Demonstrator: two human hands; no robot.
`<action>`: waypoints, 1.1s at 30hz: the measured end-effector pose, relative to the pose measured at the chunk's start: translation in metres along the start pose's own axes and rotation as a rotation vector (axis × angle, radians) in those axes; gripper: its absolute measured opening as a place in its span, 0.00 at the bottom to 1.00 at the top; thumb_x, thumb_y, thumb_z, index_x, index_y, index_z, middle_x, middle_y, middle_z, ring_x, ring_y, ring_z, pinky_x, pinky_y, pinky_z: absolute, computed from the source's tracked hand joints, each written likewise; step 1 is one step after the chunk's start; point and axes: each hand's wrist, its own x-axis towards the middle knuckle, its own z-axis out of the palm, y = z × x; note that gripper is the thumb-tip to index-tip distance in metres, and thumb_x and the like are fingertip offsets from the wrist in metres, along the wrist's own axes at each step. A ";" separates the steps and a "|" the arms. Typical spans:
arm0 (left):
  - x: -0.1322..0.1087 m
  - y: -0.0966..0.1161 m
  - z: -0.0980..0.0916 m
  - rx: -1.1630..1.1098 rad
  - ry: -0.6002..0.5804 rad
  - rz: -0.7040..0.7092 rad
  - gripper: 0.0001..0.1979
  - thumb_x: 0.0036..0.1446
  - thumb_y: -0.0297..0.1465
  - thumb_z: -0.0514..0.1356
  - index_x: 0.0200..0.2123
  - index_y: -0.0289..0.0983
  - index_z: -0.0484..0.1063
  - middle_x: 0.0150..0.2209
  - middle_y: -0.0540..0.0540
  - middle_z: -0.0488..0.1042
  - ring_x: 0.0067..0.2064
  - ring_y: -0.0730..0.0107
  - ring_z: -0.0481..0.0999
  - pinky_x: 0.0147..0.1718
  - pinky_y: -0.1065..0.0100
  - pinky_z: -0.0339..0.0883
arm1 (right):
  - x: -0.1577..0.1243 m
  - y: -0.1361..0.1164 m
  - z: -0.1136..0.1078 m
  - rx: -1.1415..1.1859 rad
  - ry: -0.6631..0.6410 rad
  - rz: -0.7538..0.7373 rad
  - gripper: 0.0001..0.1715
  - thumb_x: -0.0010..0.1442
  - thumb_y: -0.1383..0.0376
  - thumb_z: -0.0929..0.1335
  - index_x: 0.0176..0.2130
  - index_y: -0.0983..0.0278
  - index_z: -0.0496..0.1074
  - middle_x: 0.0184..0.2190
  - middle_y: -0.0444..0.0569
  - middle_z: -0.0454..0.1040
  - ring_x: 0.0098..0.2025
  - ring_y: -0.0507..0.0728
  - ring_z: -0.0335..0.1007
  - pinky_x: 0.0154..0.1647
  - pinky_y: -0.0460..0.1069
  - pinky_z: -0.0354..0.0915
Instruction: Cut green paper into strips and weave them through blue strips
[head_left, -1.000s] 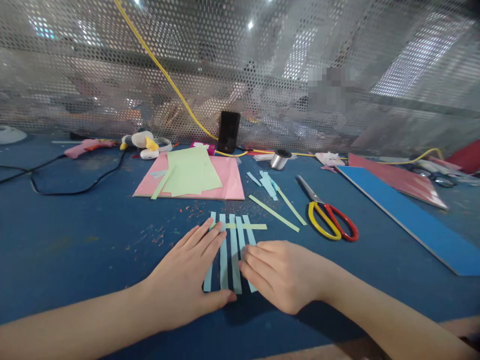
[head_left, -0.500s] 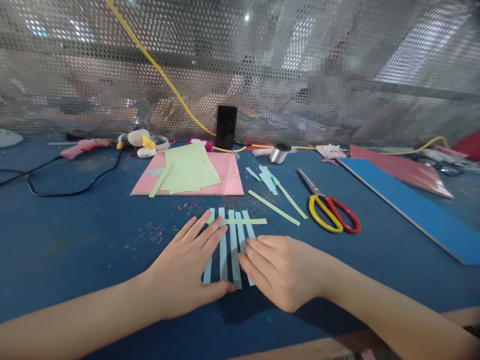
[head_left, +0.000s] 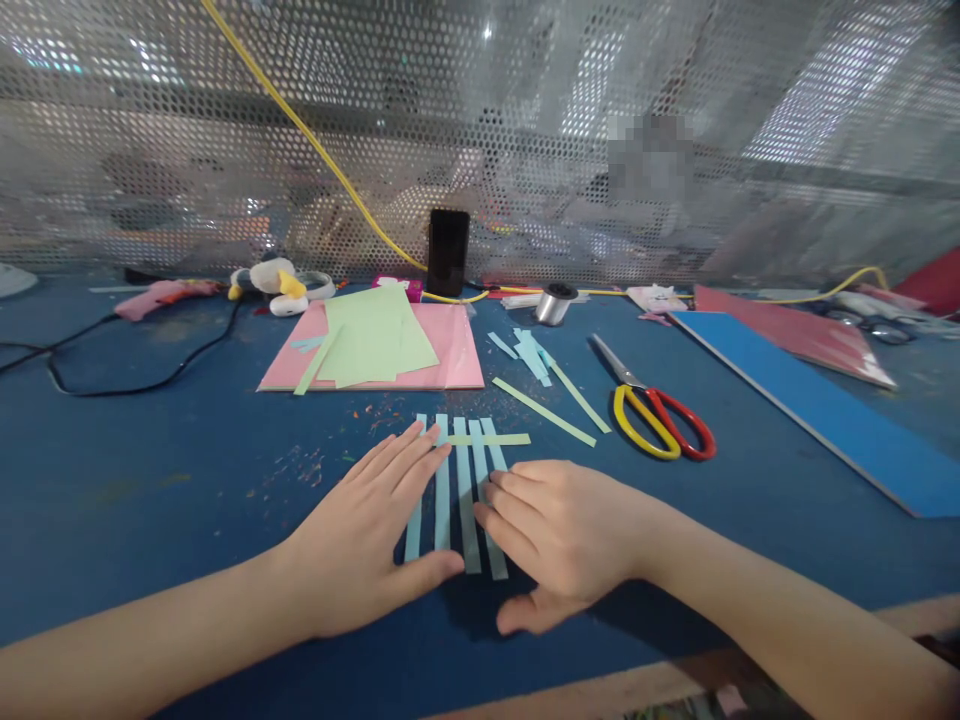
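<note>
Several light-blue paper strips (head_left: 462, 500) lie side by side on the blue table, running away from me. A pale green paper strip (head_left: 504, 439) crosses them near their far ends, passing over some and under others. My left hand (head_left: 367, 530) lies flat with fingers outstretched over the left strips and the green strip's left end, hiding parts of them. Over the right strips is my right hand (head_left: 562, 540), its fingertips touching them and its thumb stretched apart below. The rightmost strip's near end is hidden under it.
Scissors (head_left: 664, 420) with yellow and red handles lie right, beside loose green strips (head_left: 544, 411) and blue scraps (head_left: 532, 357). Green sheets (head_left: 379, 340) rest on a pink pad (head_left: 459, 350) behind. A spool (head_left: 553, 305), phone (head_left: 448, 255) and blue board (head_left: 810, 400) are farther off.
My right thumb has come out from under the hand and now points away from the fingers. The near ends of the right strips have shifted slightly. My left hand stays almost in place.
</note>
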 end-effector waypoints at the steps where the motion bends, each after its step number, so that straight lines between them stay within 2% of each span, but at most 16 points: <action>1: -0.001 -0.002 -0.001 0.005 0.040 -0.003 0.35 0.66 0.47 0.51 0.69 0.36 0.50 0.70 0.40 0.52 0.71 0.52 0.48 0.66 0.49 0.52 | -0.001 0.002 -0.001 0.024 0.006 0.015 0.34 0.66 0.44 0.59 0.37 0.70 0.76 0.30 0.61 0.78 0.34 0.62 0.75 0.33 0.56 0.71; 2: -0.001 -0.004 -0.002 0.012 0.072 -0.012 0.31 0.68 0.43 0.50 0.68 0.36 0.51 0.70 0.41 0.54 0.71 0.54 0.50 0.66 0.51 0.53 | -0.002 0.005 -0.002 0.035 0.011 0.032 0.33 0.66 0.45 0.59 0.37 0.70 0.76 0.31 0.60 0.78 0.35 0.62 0.76 0.34 0.55 0.71; 4: 0.000 -0.010 -0.006 0.033 0.099 -0.034 0.27 0.69 0.37 0.49 0.67 0.36 0.54 0.69 0.41 0.57 0.70 0.55 0.53 0.65 0.52 0.56 | -0.006 0.013 -0.004 0.019 0.028 0.081 0.25 0.68 0.52 0.61 0.39 0.69 0.76 0.32 0.58 0.79 0.37 0.60 0.77 0.36 0.54 0.71; 6: 0.003 -0.017 -0.010 0.059 0.072 -0.027 0.25 0.69 0.36 0.48 0.67 0.38 0.56 0.68 0.43 0.58 0.70 0.55 0.54 0.65 0.51 0.56 | -0.011 0.025 -0.004 -0.023 0.049 0.143 0.16 0.67 0.62 0.63 0.41 0.68 0.77 0.34 0.56 0.81 0.40 0.59 0.78 0.39 0.53 0.72; 8: 0.005 -0.024 -0.013 0.081 0.022 0.005 0.25 0.69 0.35 0.48 0.67 0.40 0.56 0.69 0.44 0.57 0.70 0.55 0.54 0.66 0.48 0.54 | -0.016 0.036 -0.001 -0.033 0.046 0.188 0.14 0.66 0.68 0.63 0.43 0.69 0.77 0.38 0.55 0.82 0.44 0.60 0.78 0.43 0.54 0.73; 11: 0.007 -0.031 -0.013 0.101 -0.012 0.027 0.29 0.66 0.37 0.52 0.68 0.38 0.53 0.69 0.43 0.57 0.69 0.53 0.55 0.66 0.46 0.52 | -0.024 0.050 0.005 0.031 -0.029 0.270 0.16 0.66 0.65 0.64 0.46 0.71 0.77 0.44 0.56 0.81 0.52 0.64 0.75 0.53 0.59 0.70; 14: 0.006 -0.033 -0.009 0.099 -0.012 0.001 0.33 0.64 0.39 0.54 0.69 0.36 0.52 0.69 0.41 0.56 0.68 0.50 0.57 0.65 0.46 0.55 | -0.031 0.058 0.010 0.105 -0.123 0.336 0.18 0.67 0.62 0.65 0.50 0.70 0.76 0.49 0.56 0.79 0.56 0.65 0.72 0.58 0.60 0.67; 19: 0.010 -0.036 -0.003 0.062 0.076 -0.139 0.26 0.66 0.40 0.52 0.63 0.33 0.63 0.62 0.37 0.66 0.63 0.50 0.66 0.61 0.47 0.62 | -0.037 0.064 0.012 0.175 -0.164 0.336 0.18 0.68 0.63 0.64 0.50 0.70 0.76 0.49 0.56 0.79 0.54 0.63 0.73 0.56 0.59 0.68; 24: 0.019 -0.045 -0.004 0.006 0.146 -0.127 0.18 0.65 0.41 0.54 0.50 0.37 0.75 0.53 0.41 0.75 0.56 0.54 0.72 0.54 0.52 0.68 | -0.038 0.067 0.016 0.181 -0.137 0.320 0.16 0.68 0.64 0.63 0.47 0.69 0.77 0.47 0.57 0.79 0.51 0.63 0.74 0.53 0.58 0.69; 28: 0.024 -0.046 -0.006 -0.004 0.178 -0.100 0.14 0.65 0.39 0.56 0.44 0.39 0.78 0.48 0.44 0.78 0.52 0.57 0.74 0.51 0.54 0.69 | -0.038 0.069 0.016 0.220 -0.134 0.338 0.15 0.68 0.65 0.63 0.46 0.68 0.77 0.47 0.57 0.79 0.51 0.62 0.74 0.52 0.56 0.69; 33: 0.025 -0.045 -0.005 0.008 0.194 -0.095 0.13 0.65 0.38 0.55 0.43 0.39 0.77 0.47 0.44 0.78 0.51 0.57 0.74 0.50 0.54 0.69 | -0.039 0.073 0.009 0.332 -0.187 0.468 0.09 0.65 0.63 0.67 0.40 0.65 0.76 0.43 0.55 0.77 0.47 0.61 0.73 0.48 0.55 0.68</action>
